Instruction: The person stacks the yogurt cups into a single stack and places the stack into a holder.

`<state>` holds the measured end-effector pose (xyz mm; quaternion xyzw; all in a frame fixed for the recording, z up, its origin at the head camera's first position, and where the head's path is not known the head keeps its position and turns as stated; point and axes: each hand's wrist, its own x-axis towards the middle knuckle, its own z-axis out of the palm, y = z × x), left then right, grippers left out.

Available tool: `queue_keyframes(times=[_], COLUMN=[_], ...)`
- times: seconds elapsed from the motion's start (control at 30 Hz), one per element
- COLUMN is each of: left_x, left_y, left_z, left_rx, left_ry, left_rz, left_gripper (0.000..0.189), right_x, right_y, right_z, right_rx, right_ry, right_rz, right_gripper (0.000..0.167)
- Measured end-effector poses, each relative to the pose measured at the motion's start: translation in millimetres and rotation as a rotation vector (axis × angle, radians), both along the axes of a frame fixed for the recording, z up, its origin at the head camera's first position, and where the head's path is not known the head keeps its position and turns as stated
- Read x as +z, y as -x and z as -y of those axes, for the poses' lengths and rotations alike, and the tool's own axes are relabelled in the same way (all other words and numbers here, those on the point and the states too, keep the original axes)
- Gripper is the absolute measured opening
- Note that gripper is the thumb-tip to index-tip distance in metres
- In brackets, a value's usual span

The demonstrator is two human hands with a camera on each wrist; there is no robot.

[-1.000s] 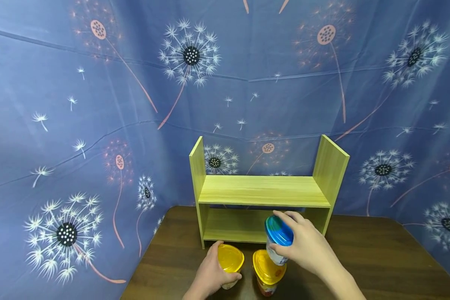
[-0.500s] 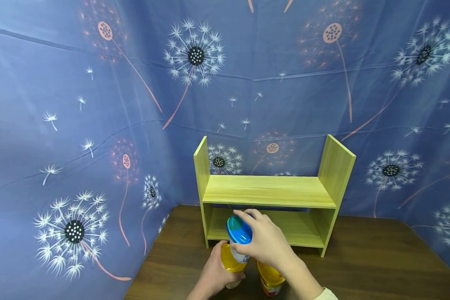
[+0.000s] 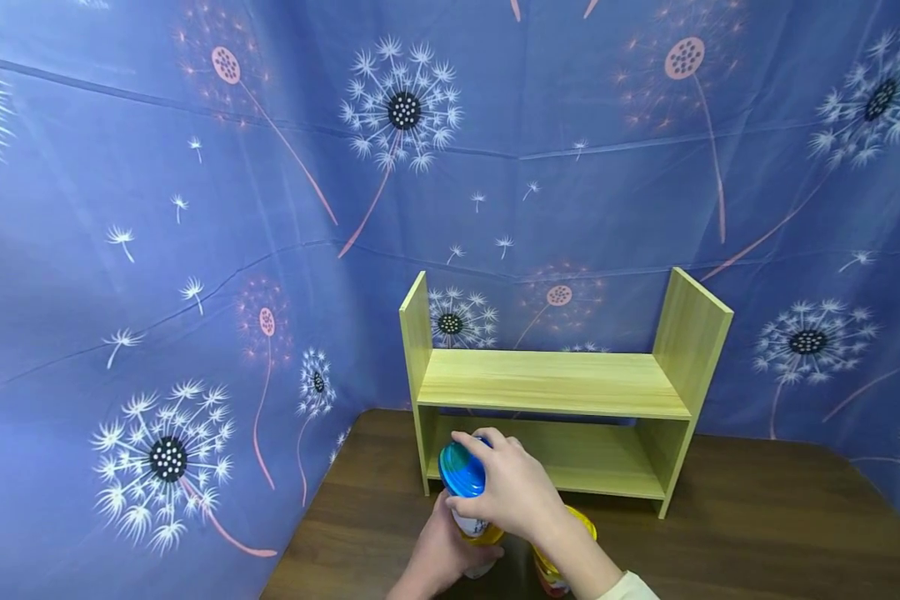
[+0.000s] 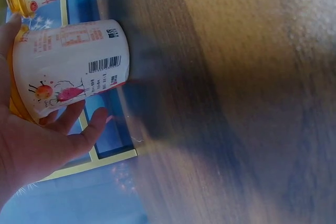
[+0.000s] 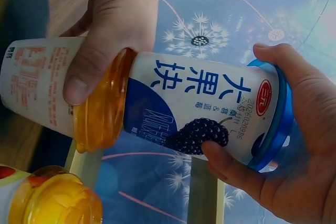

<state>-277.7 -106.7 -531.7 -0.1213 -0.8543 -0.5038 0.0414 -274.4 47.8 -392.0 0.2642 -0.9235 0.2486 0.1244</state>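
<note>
My right hand (image 3: 506,487) grips a blue-lidded yogurt cup (image 5: 199,108) with a blackberry picture, thumb and fingers around its upper part near the lid. Its base sits right at the yellow lid of a second yogurt cup (image 4: 73,66), in line above it. My left hand (image 3: 442,550) holds this lower cup around its yellow lid (image 5: 102,103), thumb on one side. In the head view the lower cup is mostly hidden behind both hands. A third, yellow-lidded yogurt cup (image 3: 547,571) stands on the table to the right, partly covered by my right forearm.
A two-tier light wooden shelf (image 3: 555,383) stands on the brown wooden table (image 3: 757,508), just beyond my hands. A blue dandelion-print cloth (image 3: 270,208) hangs behind and at the left.
My right hand has carried the blue-lidded cup leftward from over the right yellow-lidded cup onto the one in my left hand. The head view has shifted slightly.
</note>
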Motion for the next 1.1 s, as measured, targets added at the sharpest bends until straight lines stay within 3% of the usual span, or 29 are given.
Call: queue_keyframes(times=[0.37,0.87,1.1], left_x=[4.4,1.0,1.1], left_y=[-2.2,-4.0,-4.3], left_z=[-1.6,-2.3,-1.9], left_rx=[0.046,0.021,0.027], left_ry=[0.051,-0.049,-0.046], left_rz=[0.003,0.051,0.034], left_gripper=[0.100,0.092,0.092], right_x=[-7.6,-13.6,-14.4], right_y=[1.3,0.9,2.2], right_z=[3,10,12], right_rx=[-0.023,-0.086,-0.111], right_ry=[0.012,0.060,0.070], right_rz=[0.008,0.035,0.033], right_gripper=[0.078,0.082,0.081])
